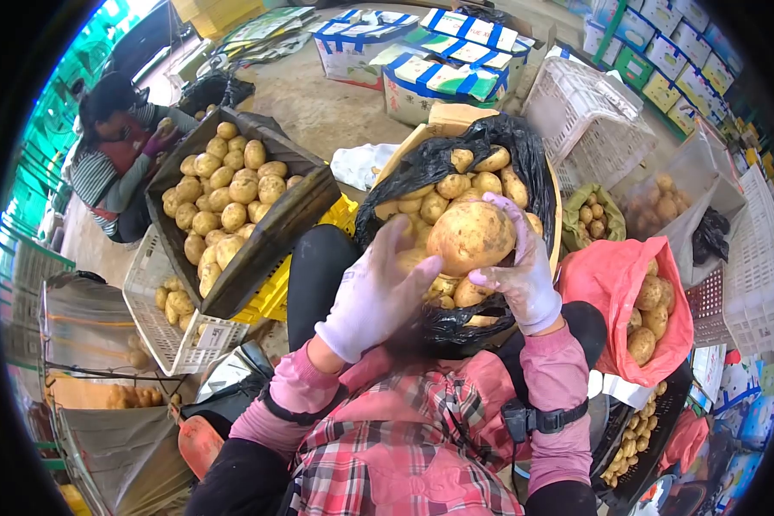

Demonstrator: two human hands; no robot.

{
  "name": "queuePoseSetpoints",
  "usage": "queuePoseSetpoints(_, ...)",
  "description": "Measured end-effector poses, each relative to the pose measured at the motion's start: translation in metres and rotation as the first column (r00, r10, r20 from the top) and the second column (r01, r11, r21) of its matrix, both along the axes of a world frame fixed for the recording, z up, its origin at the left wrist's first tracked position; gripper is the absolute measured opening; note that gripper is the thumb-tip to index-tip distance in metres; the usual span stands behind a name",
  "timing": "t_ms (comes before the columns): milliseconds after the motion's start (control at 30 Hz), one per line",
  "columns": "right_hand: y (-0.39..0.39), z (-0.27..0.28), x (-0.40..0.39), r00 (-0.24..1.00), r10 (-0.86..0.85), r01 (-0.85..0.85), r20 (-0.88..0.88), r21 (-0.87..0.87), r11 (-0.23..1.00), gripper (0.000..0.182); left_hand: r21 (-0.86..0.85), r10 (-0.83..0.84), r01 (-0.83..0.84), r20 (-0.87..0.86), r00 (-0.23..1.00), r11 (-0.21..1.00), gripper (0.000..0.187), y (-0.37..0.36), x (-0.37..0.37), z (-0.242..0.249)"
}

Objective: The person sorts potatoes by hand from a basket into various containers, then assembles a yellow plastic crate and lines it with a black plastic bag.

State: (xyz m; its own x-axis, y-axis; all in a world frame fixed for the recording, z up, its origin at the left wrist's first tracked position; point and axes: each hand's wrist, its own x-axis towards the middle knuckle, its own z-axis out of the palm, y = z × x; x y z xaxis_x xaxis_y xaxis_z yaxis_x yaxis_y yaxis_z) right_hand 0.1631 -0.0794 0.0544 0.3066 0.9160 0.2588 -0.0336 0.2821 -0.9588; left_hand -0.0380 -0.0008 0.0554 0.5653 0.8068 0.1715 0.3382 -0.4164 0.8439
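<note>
A large potato [471,236] with brown specks is above a box lined with a black plastic bag [509,138]. My right hand [525,267], in a pale lilac glove, grips its right side with fingers above and thumb below. My left hand [377,297], gloved alike, is at the potato's left with fingers and thumb apart. Its thumb tip is at the potato's edge; whether it touches is hard to tell. More potatoes [456,186] lie in the lined box beneath both hands.
A dark wooden crate [305,202] of potatoes stands left, over a white basket [181,348] and yellow crate [271,288]. On the right are a pink bag [606,284] and green sack [606,202] of potatoes. A co-worker [116,163] sits at far left. Cartons [443,86] stand behind.
</note>
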Motion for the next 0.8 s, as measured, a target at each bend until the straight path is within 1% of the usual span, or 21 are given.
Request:
queuePoseSetpoints(67, -0.002, 0.002, -0.002, 0.999, 0.042, -0.043, -0.028, -0.029, 0.999, 0.092, 0.046, -0.083, 0.076, 0.205, 0.975, 0.996, 0.059, 0.005, 0.017, -0.009)
queuePoseSetpoints(133, -0.003, 0.007, -0.005, 0.998, 0.055, -0.056, -0.025, -0.064, 0.996, 0.092, -0.015, -0.145, 0.158, 0.311, 0.939, 0.987, 0.059, 0.006, 0.030, -0.006)
queuePoseSetpoints(200, -0.004, 0.005, -0.003, 0.997, 0.044, -0.040, 0.066, -0.070, 0.997, 0.091, -0.183, -0.183, 0.253, 0.330, 0.926, 0.950, 0.056, 0.003, 0.038, 0.005)
queuePoseSetpoints(233, -0.002, -0.001, 0.004, 0.987, 0.022, -0.014, 0.157, -0.056, 0.998, 0.091, -0.336, -0.139, 0.316, 0.459, 0.878, 0.887, 0.054, 0.001, 0.044, 0.008)
queuePoseSetpoints(267, -0.002, -0.004, 0.008, 0.969, 0.000, 0.011, 0.246, -0.041, 0.999, 0.091, -0.342, -0.138, 0.299, 0.422, 0.896, 0.891, 0.054, 0.003, 0.044, 0.005)
queuePoseSetpoints(333, -0.004, 0.001, 0.008, 0.983, 0.006, 0.003, 0.185, -0.048, 0.999, 0.090, -0.356, -0.127, 0.257, 0.348, 0.929, 0.899, 0.054, 0.010, 0.040, -0.001)
queuePoseSetpoints(367, -0.004, 0.003, 0.007, 0.988, 0.012, -0.005, 0.154, -0.051, 0.999, 0.090, -0.378, -0.116, 0.232, 0.305, 0.945, 0.896, 0.050, 0.011, 0.038, -0.002)
queuePoseSetpoints(467, 0.000, 0.002, 0.004, 0.991, 0.058, -0.061, 0.118, 0.022, 0.998, 0.088, -0.363, 0.013, 0.216, 0.536, 0.844, 0.906, 0.035, 0.000, 0.047, -0.001)
queuePoseSetpoints(500, 0.001, 0.004, 0.000, 0.992, 0.129, -0.129, -0.009, 0.011, 0.992, 0.086, -0.267, -0.033, 0.186, 0.490, 0.871, 0.945, 0.041, 0.006, 0.046, -0.019)
queuePoseSetpoints(533, -0.002, 0.009, -0.004, 0.979, 0.160, -0.161, -0.125, 0.002, 0.987, 0.085, -0.458, 0.000, 0.182, 0.370, 0.929, 0.870, 0.039, 0.009, 0.035, -0.014)
queuePoseSetpoints(567, -0.003, 0.005, -0.002, 0.969, 0.194, -0.197, -0.153, -0.004, 0.980, 0.082, -0.347, -0.108, 0.283, 0.445, 0.889, 0.894, 0.034, 0.011, 0.032, -0.013)
queuePoseSetpoints(600, -0.004, -0.005, 0.002, 0.959, 0.214, -0.219, -0.184, -0.006, 0.976, 0.080, -0.470, -0.062, 0.284, 0.433, 0.899, 0.836, 0.036, 0.011, 0.035, -0.016)
queuePoseSetpoints(633, -0.005, -0.013, 0.003, 0.988, 0.142, -0.143, -0.067, -0.006, 0.990, 0.079, -0.318, -0.138, 0.260, 0.358, 0.924, 0.912, 0.034, 0.012, 0.036, -0.016)
queuePoseSetpoints(667, -0.006, -0.015, 0.007, 0.995, 0.089, -0.089, 0.049, 0.002, 0.996, 0.077, 0.112, -0.198, 0.185, 0.120, 0.973, 0.976, 0.032, 0.017, 0.034, -0.028)
queuePoseSetpoints(700, -0.016, -0.010, 0.009, 0.998, 0.025, -0.023, -0.052, 0.033, 0.999, 0.076, 0.034, -0.221, 0.222, 0.324, 0.920, 0.974, 0.032, 0.013, 0.038, -0.035)
queuePoseSetpoints(733, -0.027, 0.000, 0.006, 0.988, -0.017, 0.027, -0.156, 0.063, 0.998, 0.076, -0.145, -0.180, 0.260, 0.416, 0.891, 0.955, 0.032, 0.011, 0.043, -0.037)
queuePoseSetpoints(767, -0.047, 0.013, 0.009, 0.963, -0.099, 0.120, -0.252, 0.069, 0.990, 0.076, -0.231, -0.153, 0.273, 0.432, 0.889, 0.934, 0.034, 0.015, 0.044, -0.047)
queuePoseSetpoints(800, -0.072, 0.035, 0.012, 0.940, -0.267, 0.287, -0.214, 0.069, 0.955, 0.080, -0.315, -0.117, 0.277, 0.443, 0.889, 0.908, 0.037, 0.018, 0.048, -0.056)
